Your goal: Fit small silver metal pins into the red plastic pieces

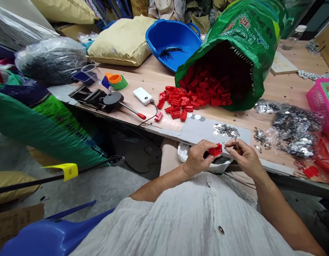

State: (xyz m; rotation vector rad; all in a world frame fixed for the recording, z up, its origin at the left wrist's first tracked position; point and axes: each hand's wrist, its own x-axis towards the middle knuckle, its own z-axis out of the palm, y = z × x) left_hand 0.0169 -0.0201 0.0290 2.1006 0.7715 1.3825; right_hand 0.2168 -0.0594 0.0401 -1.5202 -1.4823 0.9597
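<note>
Across the bench (pixel 139 76) a green sack (pixel 249 32) gapes; over our lap (pixel 168 154), our left hand (pixel 197 156) grips a red piece (pixel 215 150), our right hand (pixel 246 158) pinching a small brown-handled item (pixel 238 150) beside it. We're seemingly working that piece; the next move calls for steady aim.

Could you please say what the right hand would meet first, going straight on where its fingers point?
The right hand would likely meet the red plastic piece in the left hand, though depth is unclear.
</note>
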